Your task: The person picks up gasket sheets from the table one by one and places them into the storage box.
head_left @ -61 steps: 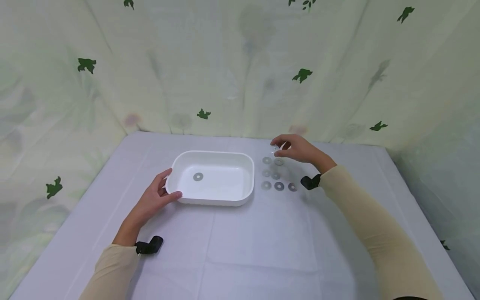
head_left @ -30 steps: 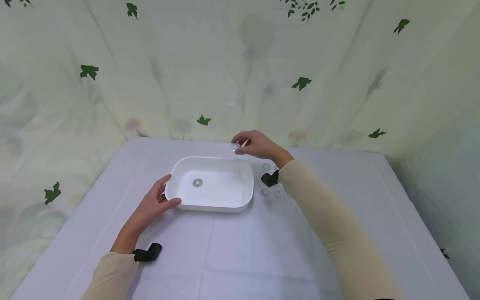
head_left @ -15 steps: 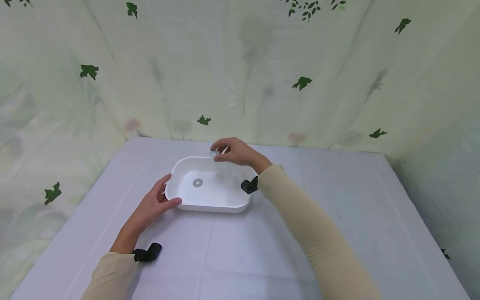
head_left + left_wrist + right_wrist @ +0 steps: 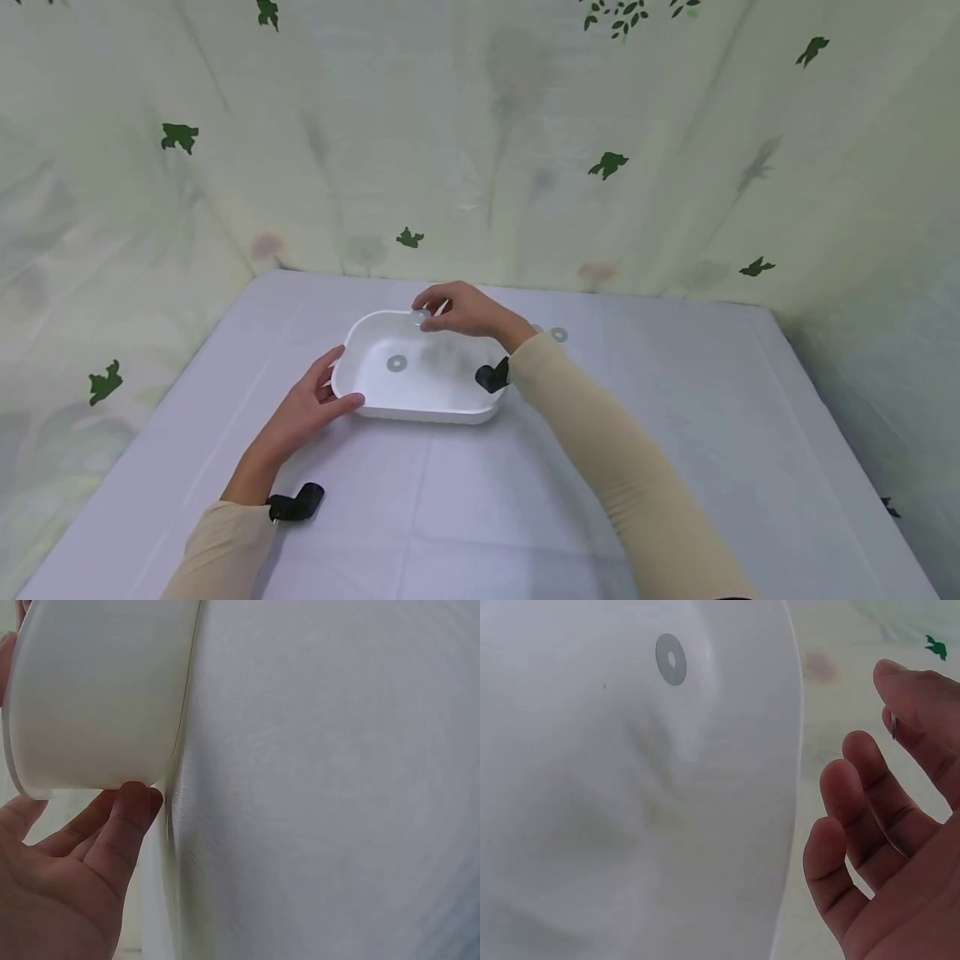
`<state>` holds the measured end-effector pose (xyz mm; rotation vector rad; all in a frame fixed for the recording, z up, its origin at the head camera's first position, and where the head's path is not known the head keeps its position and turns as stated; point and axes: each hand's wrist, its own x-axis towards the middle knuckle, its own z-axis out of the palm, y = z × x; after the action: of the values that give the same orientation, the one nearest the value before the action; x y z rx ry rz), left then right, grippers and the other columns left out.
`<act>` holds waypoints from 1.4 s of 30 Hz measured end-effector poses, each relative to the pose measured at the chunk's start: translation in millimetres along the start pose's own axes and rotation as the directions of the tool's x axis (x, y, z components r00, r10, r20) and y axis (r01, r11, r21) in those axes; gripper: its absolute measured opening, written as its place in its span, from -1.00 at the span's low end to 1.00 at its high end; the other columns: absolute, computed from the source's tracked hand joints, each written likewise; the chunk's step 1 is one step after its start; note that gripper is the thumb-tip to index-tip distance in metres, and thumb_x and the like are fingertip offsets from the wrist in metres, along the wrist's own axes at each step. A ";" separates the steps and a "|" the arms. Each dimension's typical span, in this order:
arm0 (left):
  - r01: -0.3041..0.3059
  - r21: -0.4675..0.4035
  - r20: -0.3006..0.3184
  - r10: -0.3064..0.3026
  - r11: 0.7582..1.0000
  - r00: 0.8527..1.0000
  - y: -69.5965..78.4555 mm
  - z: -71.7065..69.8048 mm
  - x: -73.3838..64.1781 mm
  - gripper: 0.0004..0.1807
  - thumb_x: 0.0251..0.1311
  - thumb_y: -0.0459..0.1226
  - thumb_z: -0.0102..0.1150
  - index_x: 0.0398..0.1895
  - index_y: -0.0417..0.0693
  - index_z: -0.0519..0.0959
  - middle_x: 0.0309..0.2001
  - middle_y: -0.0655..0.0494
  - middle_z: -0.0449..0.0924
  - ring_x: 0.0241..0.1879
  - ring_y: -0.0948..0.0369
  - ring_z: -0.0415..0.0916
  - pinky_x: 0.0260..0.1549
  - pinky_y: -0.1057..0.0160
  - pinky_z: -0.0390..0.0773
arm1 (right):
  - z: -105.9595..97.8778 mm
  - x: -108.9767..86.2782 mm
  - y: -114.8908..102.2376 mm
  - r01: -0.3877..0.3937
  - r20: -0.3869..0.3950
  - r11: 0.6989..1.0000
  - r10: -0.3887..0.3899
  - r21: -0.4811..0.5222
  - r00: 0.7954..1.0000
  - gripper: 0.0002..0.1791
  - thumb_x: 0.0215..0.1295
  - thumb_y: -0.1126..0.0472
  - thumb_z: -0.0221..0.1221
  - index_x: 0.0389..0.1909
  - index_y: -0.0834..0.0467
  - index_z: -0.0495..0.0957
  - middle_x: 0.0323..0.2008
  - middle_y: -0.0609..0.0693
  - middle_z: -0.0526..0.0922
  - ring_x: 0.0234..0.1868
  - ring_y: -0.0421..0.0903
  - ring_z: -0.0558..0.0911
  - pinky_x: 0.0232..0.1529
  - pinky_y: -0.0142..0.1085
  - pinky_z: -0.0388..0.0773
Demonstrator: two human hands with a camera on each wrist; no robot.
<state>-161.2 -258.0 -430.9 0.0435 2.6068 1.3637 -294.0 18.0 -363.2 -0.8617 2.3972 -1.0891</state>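
Observation:
A white rectangular tray (image 4: pixel 431 412) with rounded corners stands on the table. My left hand (image 4: pixel 309 402) grips its left end, thumb at the front corner and fingers round the side; in the left wrist view the fingertips (image 4: pixel 135 801) touch the tray's outer wall. A flat grey metal washer (image 4: pixel 397 363) lies on the tray floor, left of the middle. My right hand (image 4: pixel 468 311) is over the tray's back rim and pinches another washer (image 4: pixel 421 317) between thumb and finger. In the right wrist view this washer (image 4: pixel 894 726) shows as a thin edge.
To the right of the tray, a washer (image 4: pixel 559 334) lies on the white tablecloth (image 4: pixel 480 508), with part of another (image 4: pixel 537 329) beside it. My right forearm hides the area in front of them. A pale curtain (image 4: pixel 480 150) with green shapes hangs behind the table.
My right hand has picked up a washer from the group at the right and carried it left, then slightly down, to the tray's back rim. The left hand keeps its grip.

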 end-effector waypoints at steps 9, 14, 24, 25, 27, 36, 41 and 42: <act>-0.012 -0.005 -0.002 0.012 1.000 1.000 -0.6 -0.1 1.3 0.07 0.22 0.00 0.33 0.62 0.12 -0.17 0.45 -0.29 0.22 0.35 -0.19 0.39 0.09 0.29 0.53 | 2.1 0.7 -2.7 0.001 0.015 1.000 -0.001 -0.011 1.000 -0.56 0.32 0.16 0.27 0.21 0.09 0.55 0.13 0.08 0.61 0.08 0.00 0.56 -0.03 -0.31 0.53; -0.012 -0.025 -0.006 0.012 1.000 1.000 -2.5 -0.4 0.5 0.06 0.22 -0.03 0.33 0.62 0.10 -0.16 0.44 -0.30 0.23 0.35 -0.20 0.38 -0.04 0.54 0.46 | 4.1 3.8 -5.1 -0.007 0.031 1.000 0.008 -0.021 0.999 -0.55 0.32 0.15 0.26 0.23 0.06 0.54 0.12 0.03 0.61 0.09 -0.02 0.55 -0.02 -0.32 0.54; -0.031 -0.031 0.000 0.031 0.999 1.000 -2.9 0.0 0.8 0.06 0.23 -0.05 0.33 0.62 0.07 -0.16 0.45 -0.33 0.20 0.37 -0.21 0.36 -0.08 0.59 0.42 | -9.9 -13.5 -2.2 -0.035 -0.035 0.991 0.031 -0.127 0.999 -0.53 0.38 0.17 0.19 0.29 -0.08 0.47 0.23 -0.02 0.50 0.10 -0.04 0.57 0.08 -0.25 0.56; -0.033 -0.034 -0.001 0.033 0.999 0.999 -3.0 0.1 0.8 0.06 0.23 -0.05 0.33 0.62 0.07 -0.16 0.45 -0.33 0.20 0.37 -0.21 0.36 -0.08 0.60 0.41 | -13.2 -18.8 -2.4 -0.031 -0.033 0.989 0.027 -0.146 0.999 -0.55 0.39 0.18 0.18 0.28 -0.08 0.48 0.23 -0.03 0.50 0.10 -0.04 0.57 0.08 -0.24 0.56; -0.038 -0.040 0.000 0.038 0.998 0.999 -3.3 0.2 0.2 0.06 0.23 -0.05 0.33 0.62 0.07 -0.16 0.44 -0.33 0.21 0.37 -0.21 0.36 -0.10 0.63 0.40 | -20.2 -32.4 -3.5 -0.018 -0.020 0.982 0.015 -0.186 1.000 -0.56 0.39 0.21 0.17 0.27 -0.05 0.50 0.24 -0.04 0.50 0.10 -0.03 0.58 0.08 -0.22 0.57; -0.024 -0.046 0.011 0.024 0.999 1.000 -2.8 0.5 -3.8 0.07 0.21 -0.04 0.34 0.62 0.12 -0.16 0.44 -0.28 0.23 0.34 -0.18 0.40 -0.12 0.62 0.43 | -48.0 -99.5 14.3 -0.024 -0.034 0.957 0.014 -0.290 0.999 -0.59 0.38 0.25 0.18 0.23 0.00 0.53 0.22 -0.01 0.52 0.04 -0.03 0.61 -0.02 -0.20 0.61; -0.037 -0.056 0.008 0.037 0.998 0.999 0.6 -0.6 -3.1 0.07 0.21 -0.05 0.34 0.62 0.11 -0.16 0.44 -0.29 0.23 0.34 -0.18 0.40 -0.11 0.61 0.44 | -61.5 -129.8 31.4 -0.027 -0.079 0.955 0.004 -0.295 0.997 -0.61 0.36 0.28 0.18 0.19 0.05 0.55 0.16 0.02 0.57 -0.01 -0.04 0.60 -0.05 -0.18 0.61; -0.036 -0.056 0.007 0.036 0.998 0.999 1.3 -1.2 -2.9 0.07 0.21 -0.05 0.34 0.62 0.10 -0.16 0.44 -0.29 0.23 0.34 -0.18 0.39 -0.11 0.61 0.44 | -63.7 -135.3 35.1 -0.027 -0.083 0.954 0.003 -0.298 0.997 -0.61 0.35 0.29 0.18 0.19 0.06 0.55 0.15 0.02 0.58 -0.02 -0.04 0.60 -0.05 -0.17 0.61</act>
<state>-158.7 -258.6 -428.8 0.0879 2.5723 1.4440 -241.5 160.4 -339.3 -0.9067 2.6776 -0.7792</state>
